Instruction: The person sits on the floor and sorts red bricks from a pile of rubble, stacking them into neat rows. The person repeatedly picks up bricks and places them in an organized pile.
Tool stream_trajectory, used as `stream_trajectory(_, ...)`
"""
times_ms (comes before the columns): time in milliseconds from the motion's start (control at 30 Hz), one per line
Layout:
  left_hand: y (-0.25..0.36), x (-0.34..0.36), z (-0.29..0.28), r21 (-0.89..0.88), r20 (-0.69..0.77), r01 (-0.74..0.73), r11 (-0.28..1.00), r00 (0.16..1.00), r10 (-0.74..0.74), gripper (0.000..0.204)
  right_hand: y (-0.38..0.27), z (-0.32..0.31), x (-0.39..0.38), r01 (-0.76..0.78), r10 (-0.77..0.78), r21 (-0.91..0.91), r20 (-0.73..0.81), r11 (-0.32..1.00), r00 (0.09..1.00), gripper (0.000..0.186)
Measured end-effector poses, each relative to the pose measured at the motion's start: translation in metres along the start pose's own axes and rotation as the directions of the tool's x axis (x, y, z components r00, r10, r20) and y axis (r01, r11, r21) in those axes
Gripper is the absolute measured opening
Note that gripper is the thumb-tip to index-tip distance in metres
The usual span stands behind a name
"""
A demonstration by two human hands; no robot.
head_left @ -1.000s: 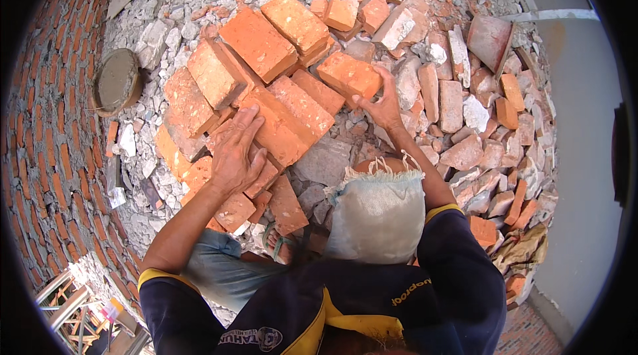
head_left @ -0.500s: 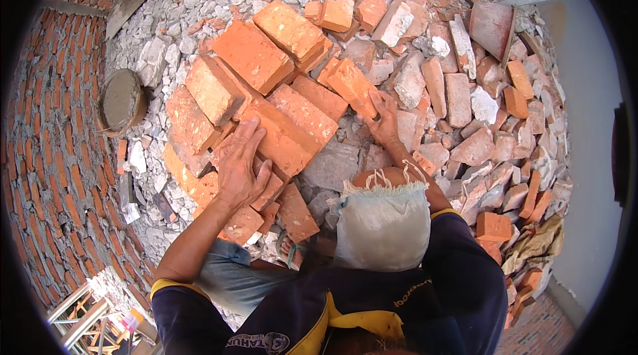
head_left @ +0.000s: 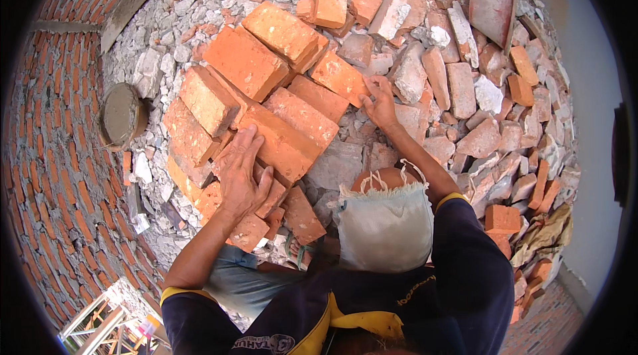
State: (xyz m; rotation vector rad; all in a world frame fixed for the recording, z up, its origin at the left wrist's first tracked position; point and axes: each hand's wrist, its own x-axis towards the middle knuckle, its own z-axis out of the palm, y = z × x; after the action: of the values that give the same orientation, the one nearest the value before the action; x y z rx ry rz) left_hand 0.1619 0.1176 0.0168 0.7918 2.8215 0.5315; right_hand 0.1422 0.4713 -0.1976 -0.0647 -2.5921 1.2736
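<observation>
An orange brick point(head_left: 337, 77) lies on the far right side of the brick pile, and my right hand point(head_left: 380, 104) grips its near end between thumb and fingers. My left hand point(head_left: 242, 179) rests with fingers stretched and thumb apart against the near left side of another brick point(head_left: 279, 142). Beyond that one, more whole bricks lie close together, among them a broad flat brick point(head_left: 246, 62) and a thick brick point(head_left: 282, 30) at the back. A tilted brick point(head_left: 207, 100) leans left of my left hand.
Broken bricks and rubble point(head_left: 405, 76) spread around the pile. A round mortar tub point(head_left: 121, 116) stands by the brick wall point(head_left: 60, 155) at left. A tilted bucket point(head_left: 490, 16) sits at far right near a grey wall point(head_left: 591, 122). Pale cloth point(head_left: 385, 229) covers my right knee.
The brick in my right hand has come down flatter and turned, its left end now against the thick brick. My left hand has stayed on its brick. The whole view has shifted slightly.
</observation>
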Motion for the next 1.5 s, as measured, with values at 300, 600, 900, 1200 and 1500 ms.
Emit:
stream_trajectory(300, 0.004, 0.008, 0.007, -0.072, -0.034, -0.198, 0.978, 0.980, 0.196, 0.065, -0.054, -0.103, -0.099, -0.040, 0.078, -0.216, 0.167, 0.976, 0.983, 0.055)
stream_trajectory(600, 0.007, 0.010, 0.008, 0.025, -0.060, -0.220, 0.975, 0.973, 0.221, 0.067, -0.049, -0.337, -0.267, -0.558, 0.891, -0.829, -0.230, 0.031, 0.391, 0.082)
stream_trajectory(900, -0.002, 0.001, 0.004, 0.114, 0.061, -0.058, 0.992, 0.997, 0.051, 0.069, 0.054, -0.379, -0.333, -0.895, 0.644, -0.134, -0.739, -0.426, -0.196, 0.116)
stream_trajectory(1200, -0.002, -0.002, -0.006, -0.052, 0.095, 0.012, 0.999, 0.995, -0.007, 0.069, 0.105, -0.399, -0.339, -0.882, 0.795, -0.315, -0.598, -0.352, -0.103, 0.046)
stream_trajectory(1500, -0.005, -0.002, -0.002, -0.005, 0.065, -0.010, 1.000, 0.998, 0.010, 0.070, -0.020, -0.329, -0.249, -0.656, 0.395, -0.619, -0.524, 0.431, 0.754, 0.061)
